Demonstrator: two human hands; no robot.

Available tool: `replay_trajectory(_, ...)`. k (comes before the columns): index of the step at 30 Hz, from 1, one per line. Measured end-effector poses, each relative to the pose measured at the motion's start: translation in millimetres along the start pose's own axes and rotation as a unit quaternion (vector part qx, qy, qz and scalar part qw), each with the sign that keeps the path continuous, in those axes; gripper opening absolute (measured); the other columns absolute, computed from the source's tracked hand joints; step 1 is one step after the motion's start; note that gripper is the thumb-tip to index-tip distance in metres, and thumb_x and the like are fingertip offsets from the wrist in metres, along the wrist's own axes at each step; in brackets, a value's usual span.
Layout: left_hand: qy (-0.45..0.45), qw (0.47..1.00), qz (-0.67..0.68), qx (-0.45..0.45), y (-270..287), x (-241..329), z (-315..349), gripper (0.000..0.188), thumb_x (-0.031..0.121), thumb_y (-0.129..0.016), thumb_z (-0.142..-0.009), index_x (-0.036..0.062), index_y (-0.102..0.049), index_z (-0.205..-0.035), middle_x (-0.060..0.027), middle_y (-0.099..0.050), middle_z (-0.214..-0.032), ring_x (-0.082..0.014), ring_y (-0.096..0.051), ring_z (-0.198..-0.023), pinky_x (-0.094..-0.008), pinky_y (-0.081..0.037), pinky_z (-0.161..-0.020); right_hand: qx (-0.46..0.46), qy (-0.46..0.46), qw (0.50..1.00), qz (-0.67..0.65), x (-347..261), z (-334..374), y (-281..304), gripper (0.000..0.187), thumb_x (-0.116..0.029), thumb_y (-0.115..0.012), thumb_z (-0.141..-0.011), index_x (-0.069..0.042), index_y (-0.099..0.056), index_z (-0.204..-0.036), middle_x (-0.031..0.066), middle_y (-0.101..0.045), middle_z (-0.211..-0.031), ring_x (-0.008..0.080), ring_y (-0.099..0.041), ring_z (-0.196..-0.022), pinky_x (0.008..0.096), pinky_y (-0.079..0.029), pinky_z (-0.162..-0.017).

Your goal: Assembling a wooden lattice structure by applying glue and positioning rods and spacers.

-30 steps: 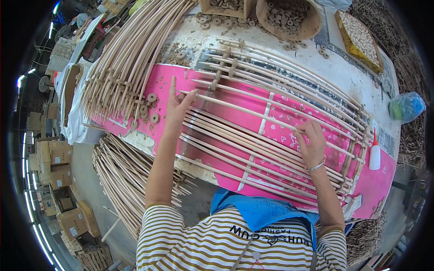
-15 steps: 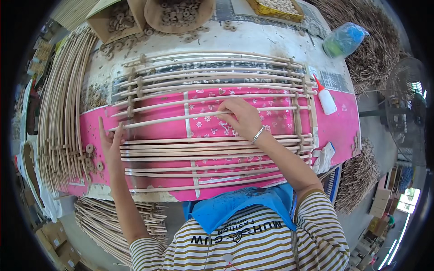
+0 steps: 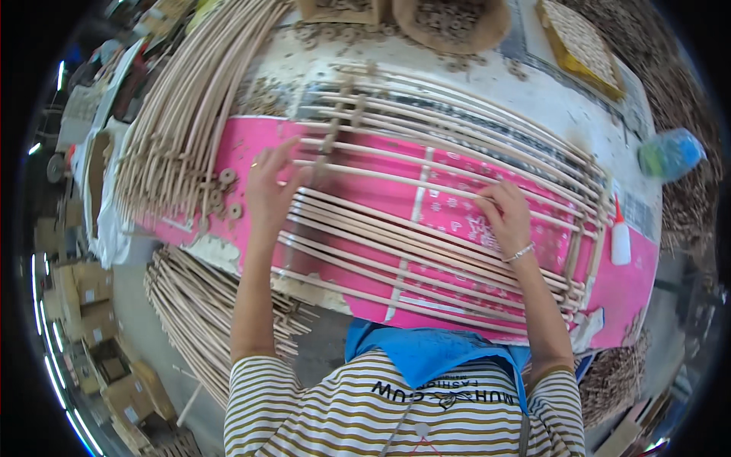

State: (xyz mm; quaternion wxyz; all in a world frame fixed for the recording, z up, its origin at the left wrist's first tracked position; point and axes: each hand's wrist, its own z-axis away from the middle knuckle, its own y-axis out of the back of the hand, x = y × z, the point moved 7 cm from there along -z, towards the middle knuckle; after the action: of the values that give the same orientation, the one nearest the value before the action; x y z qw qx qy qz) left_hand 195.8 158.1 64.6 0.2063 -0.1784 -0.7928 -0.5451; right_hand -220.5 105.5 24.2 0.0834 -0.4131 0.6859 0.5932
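Note:
Several pale wooden rods lie side by side across a pink sheet (image 3: 247, 137) on the table. My right hand (image 3: 506, 217) pinches one wooden rod (image 3: 396, 180) right of its middle, between thumb and fingertips. Close to that rod's left end is my left hand (image 3: 270, 186), its fingers apart and slightly blurred. Whether they touch the rod end, I cannot tell. The far rods pass through a brown crosspiece (image 3: 333, 137) at the left and another crosspiece (image 3: 588, 202) at the right. Nearer my body lies a group of loose-looking rods (image 3: 396, 236), their right ends at the right crosspiece.
A stack of finished-looking rod frames (image 3: 179, 129) covers the table's left side. Small wooden rings (image 3: 228, 176) lie beside it. At the right stand a white glue bottle (image 3: 620, 242) with a red tip and a plastic-wrapped bundle (image 3: 670, 154). A yellow tray (image 3: 582, 49) sits at the back.
The view has turned, shifting the table to the right and tilting it. The held rod's left end now lies by the left crosspiece. My right hand still pinches the rod.

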Motion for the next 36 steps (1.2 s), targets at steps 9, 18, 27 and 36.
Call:
replay_trajectory(9, -0.064, 0.993, -0.087, -0.052, -14, 7, -1, 0.044, 0.019, -0.081, -0.082, 0.0228, -0.073, -0.126, -0.0008, -0.066, -0.119, -0.0266, -0.060, -0.113, -0.0445, -0.043, -0.095, 0.002, 0.020, 1.000, -0.012, -11, -9, -9, 0.013, -0.018, -0.076, -0.091, -0.006, -0.072, -0.094, 0.0088, -0.063, -0.089, 0.0291, -0.061, -0.088, 0.0411, -0.047, -0.079)
replay_trajectory(18, -0.083, 0.991, -0.100, -0.033, -24, 0, -3, 0.041, 0.019, -0.081, -0.081, 0.0214, -0.073, -0.121, -0.0010, -0.065, -0.114, -0.0267, -0.061, -0.107, -0.0438, -0.043, -0.093, 0.003, 0.035, 0.999, 0.023, -15, -12, -10, 0.016, -0.019, -0.078, -0.090, -0.007, -0.073, -0.100, 0.0081, -0.065, -0.092, 0.0291, -0.062, -0.091, 0.0410, -0.046, -0.082)
replay_trajectory(27, -0.069, 0.994, -0.088, -0.014, -6, 16, -8, 0.053, 0.022, -0.081, -0.085, 0.0225, -0.069, -0.137, -0.0038, -0.066, -0.120, -0.0249, -0.062, -0.114, -0.0431, -0.042, -0.097, 0.014, 0.017, 1.000, -0.005, -18, -13, -1, 0.015, -0.012, -0.078, -0.086, -0.006, -0.071, -0.098, 0.0101, -0.065, -0.093, 0.0319, -0.063, -0.092, 0.0409, -0.049, -0.082)
replay_trajectory(36, 0.056, 0.986, 0.040, 0.149, 41, -34, -3, 0.043, 0.021, -0.066, -0.105, 0.0074, -0.062, -0.146, -0.0136, -0.068, -0.118, -0.0267, -0.064, -0.114, -0.0406, -0.047, -0.100, 0.101, 0.025, 0.994, -0.024, 31, -86, 49, 0.011, -0.006, -0.072, -0.091, -0.001, -0.071, -0.102, 0.0117, -0.066, -0.097, 0.0267, -0.067, -0.090, 0.0348, -0.054, -0.080)
